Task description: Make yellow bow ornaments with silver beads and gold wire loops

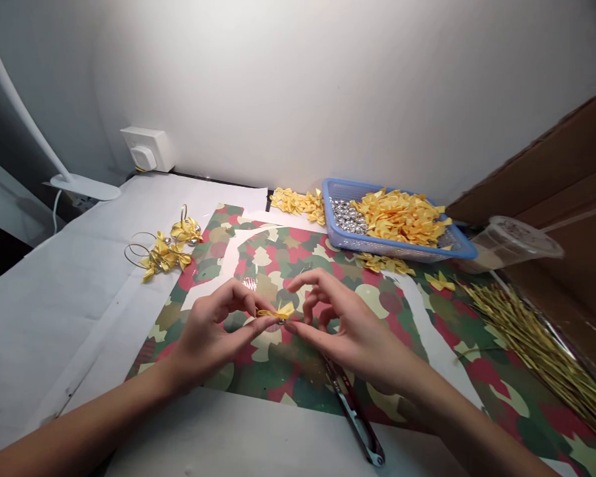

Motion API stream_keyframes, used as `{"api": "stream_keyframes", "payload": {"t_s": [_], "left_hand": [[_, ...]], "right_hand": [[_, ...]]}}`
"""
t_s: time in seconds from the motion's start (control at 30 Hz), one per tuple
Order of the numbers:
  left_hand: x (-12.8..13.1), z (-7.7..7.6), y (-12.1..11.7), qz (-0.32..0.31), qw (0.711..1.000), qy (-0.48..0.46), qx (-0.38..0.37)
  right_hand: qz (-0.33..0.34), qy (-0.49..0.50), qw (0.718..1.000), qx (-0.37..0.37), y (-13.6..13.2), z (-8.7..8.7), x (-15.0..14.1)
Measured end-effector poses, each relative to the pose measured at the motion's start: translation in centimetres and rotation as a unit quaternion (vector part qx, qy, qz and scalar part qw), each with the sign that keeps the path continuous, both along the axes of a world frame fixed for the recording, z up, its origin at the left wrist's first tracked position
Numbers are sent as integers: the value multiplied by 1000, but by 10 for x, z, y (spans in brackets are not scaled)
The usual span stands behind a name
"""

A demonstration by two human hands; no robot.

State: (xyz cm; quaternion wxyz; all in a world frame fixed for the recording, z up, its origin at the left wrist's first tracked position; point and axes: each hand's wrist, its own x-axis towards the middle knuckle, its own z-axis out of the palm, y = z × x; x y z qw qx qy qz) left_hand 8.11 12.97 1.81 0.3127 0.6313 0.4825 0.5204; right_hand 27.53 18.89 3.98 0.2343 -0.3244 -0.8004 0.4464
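Note:
My left hand is closed, pinching a yellow ribbon bow between thumb and fingertips above the patterned sheet. A small shiny silver bell shows under the bow, partly hidden. My right hand is just to the right, its thumb tip by the bell and its index finger raised apart from the thumb. Nothing is plainly gripped in it. Below my right hand lies a pair of dark-handled pliers, their jaw end hidden by the hand.
A blue basket holds yellow bows and silver bells. Finished-looking wire rings with bows lie left. Loose bows sit by the wall. Thin greenish stems and a clear plastic cup are right. A white lamp base stands far left.

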Motion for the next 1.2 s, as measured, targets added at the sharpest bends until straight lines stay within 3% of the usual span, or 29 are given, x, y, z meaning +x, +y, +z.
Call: {"api": "stream_keyframes", "payload": {"t_s": [0.1, 0.27, 0.6, 0.9, 1.2], "left_hand": [[0, 3, -2, -33, 998, 33, 50], [1, 5, -5, -81, 991, 74, 83], [-1, 1, -10, -179, 981, 69, 40], [1, 1, -11, -193, 974, 100, 62], [3, 7, -14, -163, 978, 89, 93]], "right_hand": [[85, -24, 995, 54, 4, 8, 8], [214, -65, 974, 31, 10, 14, 12], [199, -64, 974, 87, 22, 35, 32], [183, -67, 965, 175, 16, 31, 27], [181, -57, 966, 178, 16, 33, 30]]}}
